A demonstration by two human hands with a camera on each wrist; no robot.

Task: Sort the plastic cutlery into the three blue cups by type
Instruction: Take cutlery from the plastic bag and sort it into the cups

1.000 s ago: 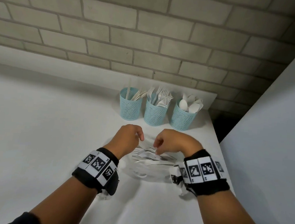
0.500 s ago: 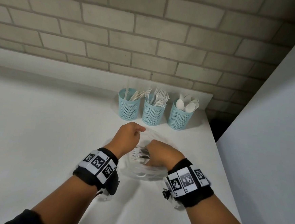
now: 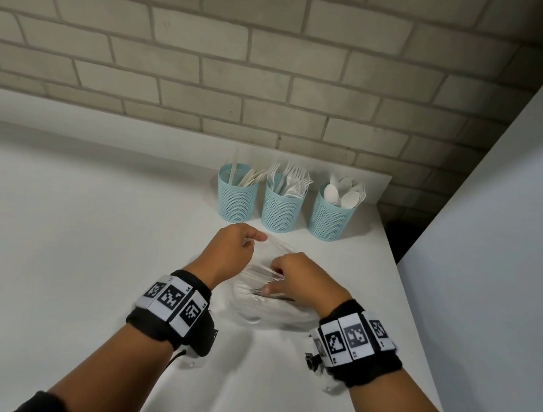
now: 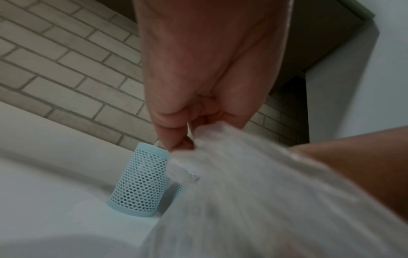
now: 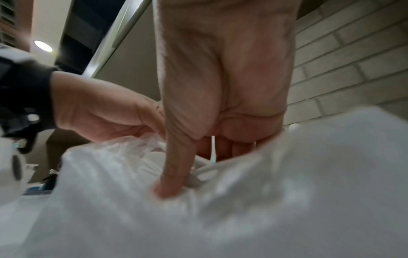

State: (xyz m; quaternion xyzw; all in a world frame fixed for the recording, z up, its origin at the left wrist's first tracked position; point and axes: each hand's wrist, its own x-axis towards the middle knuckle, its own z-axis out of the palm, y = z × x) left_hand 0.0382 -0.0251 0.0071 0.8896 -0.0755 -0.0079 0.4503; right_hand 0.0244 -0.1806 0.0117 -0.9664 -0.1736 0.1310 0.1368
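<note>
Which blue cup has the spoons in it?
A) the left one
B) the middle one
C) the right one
C: round spoon bowls stick out of the right cup; the middle cup holds forks and the left cup knives.

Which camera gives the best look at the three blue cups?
The head view: all three blue cups stand in a row by the brick wall, holding knives, forks and spoons. The left wrist view shows only one cup clearly, a second mostly hidden behind the plastic bag. The right wrist view shows none.
</note>
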